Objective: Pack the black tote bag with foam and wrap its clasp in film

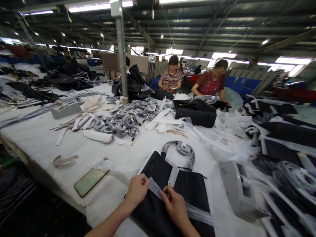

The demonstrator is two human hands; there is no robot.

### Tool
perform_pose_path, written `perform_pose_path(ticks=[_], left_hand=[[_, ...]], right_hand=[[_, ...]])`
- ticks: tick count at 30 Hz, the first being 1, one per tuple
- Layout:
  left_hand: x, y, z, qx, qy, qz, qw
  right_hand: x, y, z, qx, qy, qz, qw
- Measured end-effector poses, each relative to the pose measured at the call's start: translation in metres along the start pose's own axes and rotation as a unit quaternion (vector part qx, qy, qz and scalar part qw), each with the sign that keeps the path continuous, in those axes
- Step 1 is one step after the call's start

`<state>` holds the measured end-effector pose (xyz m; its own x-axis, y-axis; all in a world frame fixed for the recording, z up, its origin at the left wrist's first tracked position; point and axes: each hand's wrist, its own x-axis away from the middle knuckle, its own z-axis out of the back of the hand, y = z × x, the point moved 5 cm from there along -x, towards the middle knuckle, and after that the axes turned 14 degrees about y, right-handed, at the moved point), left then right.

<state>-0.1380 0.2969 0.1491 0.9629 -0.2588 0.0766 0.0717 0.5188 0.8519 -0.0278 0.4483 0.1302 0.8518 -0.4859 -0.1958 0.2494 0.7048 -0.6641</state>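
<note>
A black handbag (pixel 192 187) lies flat on the white table in front of me, its wrapped handle (pixel 168 146) pointing away. A translucent plastic strip (pixel 197 212) runs across the bag's front, below a wrapped clasp tab (pixel 173 176). My left hand (pixel 136 188) pinches the strip's left end near the bag's left edge. My right hand (pixel 174 202) rests over the strip at mid-bag, thumb and fingers closed on it close to the metal clasp. A coiled, wrapped strap (pixel 183 148) sits inside the handle loop.
A phone (pixel 91 182) lies left of the bag, and a grey tape dispenser (pixel 240 189) stands to the right. Several coiled straps (pixel 128 121) are heaped farther back near a metal post (pixel 121 49). Another black bag (pixel 196 113) stands beyond. Two people sit across the table.
</note>
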Motion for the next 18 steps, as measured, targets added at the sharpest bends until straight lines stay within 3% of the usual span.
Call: perform_pose_path(ticks=[5, 7, 10, 12, 14, 18], left_hand=[[0.007, 0.005, 0.012, -0.027, 0.08, -0.078, 0.993], [0.02, 0.016, 0.014, -0.038, 0.098, -0.172, 0.98], [0.056, 0.035, 0.002, -0.098, 0.041, -0.407, 0.907], [0.075, 0.032, -0.011, -0.161, -0.014, -0.49, 0.857], [0.078, 0.018, -0.018, -0.219, -0.036, -0.487, 0.845], [0.064, -0.008, -0.02, -0.273, -0.057, -0.438, 0.855]], right_hand=[[0.0, 0.0, -0.001, 0.013, 0.014, 0.003, 1.0], [0.001, 0.001, -0.001, 0.018, 0.017, 0.006, 1.0], [0.002, 0.003, -0.003, 0.02, 0.016, 0.016, 1.0], [0.003, 0.004, -0.004, 0.019, 0.02, 0.019, 0.999], [0.003, 0.005, -0.005, 0.022, 0.029, 0.015, 0.999], [0.002, 0.004, -0.005, 0.019, 0.043, 0.011, 0.999]])
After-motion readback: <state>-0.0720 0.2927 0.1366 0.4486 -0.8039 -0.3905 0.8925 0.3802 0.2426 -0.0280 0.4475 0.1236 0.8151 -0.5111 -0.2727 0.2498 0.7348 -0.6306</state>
